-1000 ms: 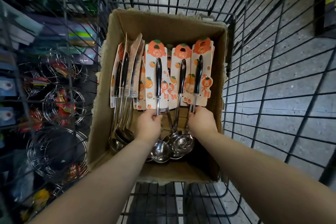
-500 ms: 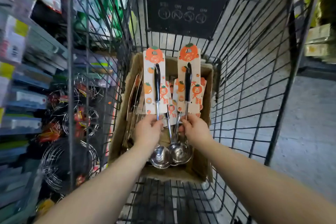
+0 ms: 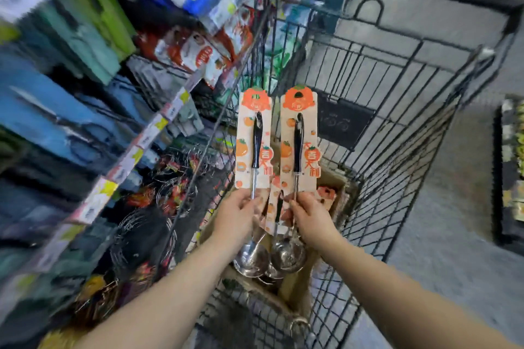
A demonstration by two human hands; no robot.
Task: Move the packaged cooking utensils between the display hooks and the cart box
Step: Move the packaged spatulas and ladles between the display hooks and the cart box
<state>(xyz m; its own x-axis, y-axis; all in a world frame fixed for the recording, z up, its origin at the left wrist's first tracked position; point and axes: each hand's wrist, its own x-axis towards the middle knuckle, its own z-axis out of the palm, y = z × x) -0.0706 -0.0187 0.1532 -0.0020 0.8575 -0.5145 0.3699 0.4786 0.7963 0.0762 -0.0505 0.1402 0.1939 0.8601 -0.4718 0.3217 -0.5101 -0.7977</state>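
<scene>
head | left hand point(image 3: 238, 214) pinches a black-handled steel ladle on an orange-printed card point(image 3: 256, 144); right hand point(image 3: 310, 217) pinches a second carded ladle point(image 3: 297, 147) | both upright, bowls over the near edge of the brown cardboard box point(image 3: 336, 180) | advice: lift bowls clear before swinging toward display hooks

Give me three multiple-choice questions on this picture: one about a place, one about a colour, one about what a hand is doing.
1. The cardboard box sits: A on a shelf; B inside the wire cart; C on the floor.
2. The ladle in the left hand has a handle coloured: A black; B red; C white.
3. The left hand is: A open and empty; B gripping the ladle's metal shaft; C flat on the cart rim.
Answers: 1 B, cart wires surround the box. 2 A, black against the orange card. 3 B, it curls round the shaft.
</scene>
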